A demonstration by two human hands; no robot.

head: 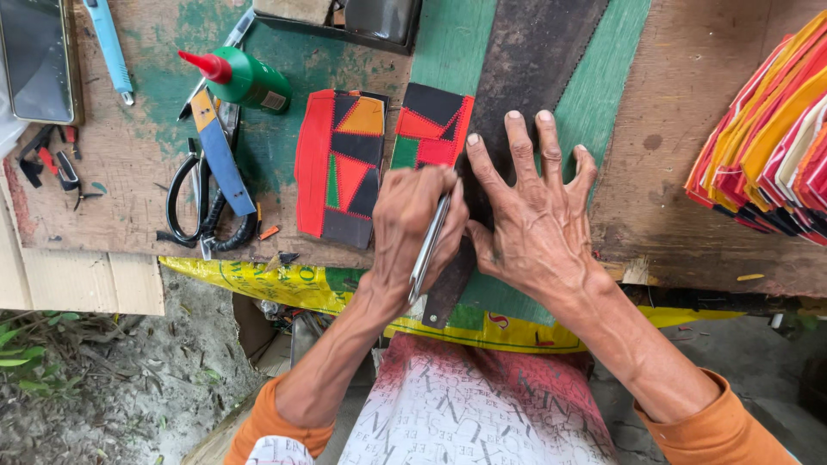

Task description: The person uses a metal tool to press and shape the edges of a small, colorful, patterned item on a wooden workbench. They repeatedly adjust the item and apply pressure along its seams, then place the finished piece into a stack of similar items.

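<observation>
Left hand (418, 220): curled shut around a thin metal tool (428, 250), the shaft running down across the palm, its tip against the lower edge of a small patchwork piece (431, 127). Whether the tip is a blade or a point cannot be told.

Right hand (534, 211): open and flat, fingers spread, pressing down on a dark saw blade (525, 60) that lies slantwise over the surface (663, 189). It grips nothing. The blade's toothed edge shows along the right side; its long left edge sits just beside the small patchwork piece.

Small patchwork piece: black, red, orange and green panels with stitched seams, lying on the green-painted strip of the surface, touching the left hand.

A larger patchwork piece (340, 164), same colours, lies flat just left of it.

Further left: black-handled scissors (194, 202), a blue-and-yellow strip (222, 159) across them, a green glue bottle (245, 79) with a red nozzle lying on its side. Far left corner: a phone (36, 56) and a light blue tool handle (110, 47).

Right edge: a stack of folded red, yellow and orange pieces (767, 146), well apart from both hands.
</observation>
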